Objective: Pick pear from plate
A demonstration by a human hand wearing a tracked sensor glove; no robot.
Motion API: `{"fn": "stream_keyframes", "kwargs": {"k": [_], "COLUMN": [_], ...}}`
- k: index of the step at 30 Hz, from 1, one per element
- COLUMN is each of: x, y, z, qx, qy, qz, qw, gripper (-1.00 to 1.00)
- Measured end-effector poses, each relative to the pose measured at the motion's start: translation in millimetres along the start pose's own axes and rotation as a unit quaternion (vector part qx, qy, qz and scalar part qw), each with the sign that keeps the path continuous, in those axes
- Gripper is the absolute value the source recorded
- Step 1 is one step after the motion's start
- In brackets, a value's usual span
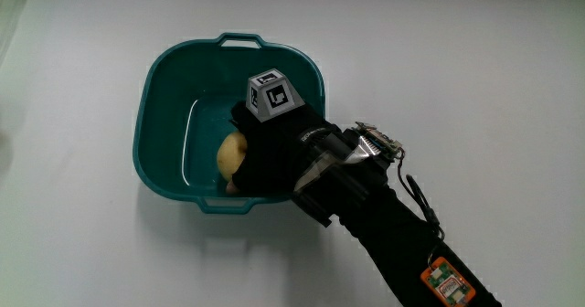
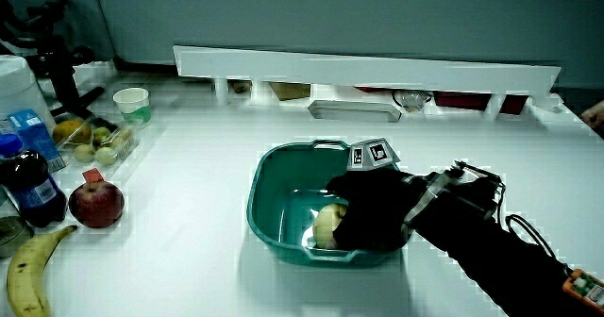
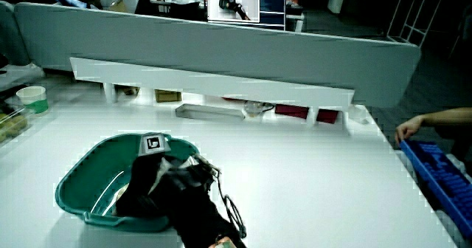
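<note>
While the gloved hand [image 1: 270, 152] reaches down into the teal plastic basin [image 1: 164, 88], its black fingers curl around the pear [image 1: 230, 152], a pale yellow, rounded fruit lying on the basin's floor near the wall closest to the person. The grip looks closed on the fruit, though the glove hides most of the contact. On the back of the hand sits a small grey cube [image 1: 272, 95] with black-and-white patterned faces. The forearm [image 1: 393, 234] is sleeved in black, with a small circuit board and thin wires strapped at the wrist.

The basin is squarish with rounded corners, smooth glossy walls and a moulded handle on its rim; it stands on a plain white tabletop [image 1: 475, 69] with a matte finish.

In a side view, a red apple [image 2: 95, 204] and a yellow banana [image 2: 28, 275] lie on the tabletop well apart from the basin, near a dark cola bottle [image 2: 28, 190], a clear tray of small fruit [image 2: 94, 140] and a white paper cup [image 2: 132, 104]. A low grey partition [image 3: 221, 52] with a white shelf closes off the tabletop in both side views.
</note>
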State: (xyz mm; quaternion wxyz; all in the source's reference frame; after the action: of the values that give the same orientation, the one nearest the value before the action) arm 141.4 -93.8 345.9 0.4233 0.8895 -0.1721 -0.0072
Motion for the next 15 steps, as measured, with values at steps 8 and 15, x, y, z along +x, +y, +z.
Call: {"fn": "stream_keyframes", "kwargs": {"k": [8,15], "x": [-24.2,-45.1], "y": [21.7,44.6], "z": [-4.7,-10.0], "qx": [-0.006,-0.022], "qy": [0.003,0.010], "qz": [0.027,0.052], "qw": [0.9996,0.9984], "gripper": [0.00,0.00]}}
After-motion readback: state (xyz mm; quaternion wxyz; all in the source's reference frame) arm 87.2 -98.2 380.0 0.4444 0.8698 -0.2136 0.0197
